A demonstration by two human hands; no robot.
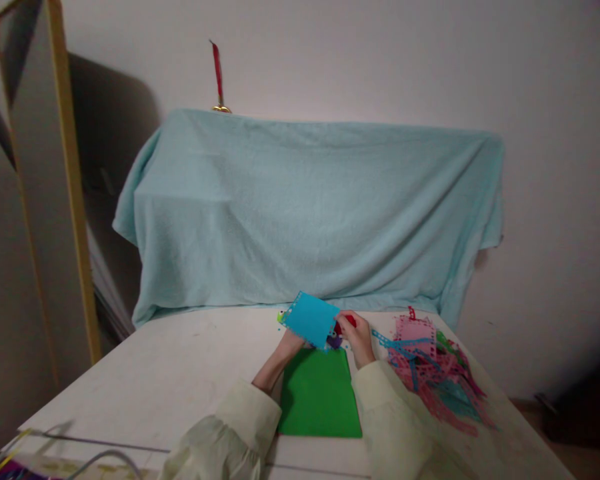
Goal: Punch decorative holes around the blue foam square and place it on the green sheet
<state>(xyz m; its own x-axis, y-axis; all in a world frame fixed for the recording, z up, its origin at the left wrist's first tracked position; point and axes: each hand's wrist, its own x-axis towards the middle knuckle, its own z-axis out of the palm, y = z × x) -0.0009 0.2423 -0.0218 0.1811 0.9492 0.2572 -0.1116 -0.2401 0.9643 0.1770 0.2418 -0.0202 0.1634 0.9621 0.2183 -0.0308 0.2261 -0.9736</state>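
L hand (pixel 292 341), fingers hidden, holds a blue card (pixel 311 319) w/ holed edges above the far mid of a white table (pixel 180 373), R hand (pixel 361 339) closed on a red item (pixel 349 321) by it, green sheet (pixel 323 400) nearer, scraps (pixel 445 380) right, blue towel (pixel 305 200) far.

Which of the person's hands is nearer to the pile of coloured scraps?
The right. The right hand is just left of the pile of coloured scraps; the left hand is farther left, partly under the blue sheet.
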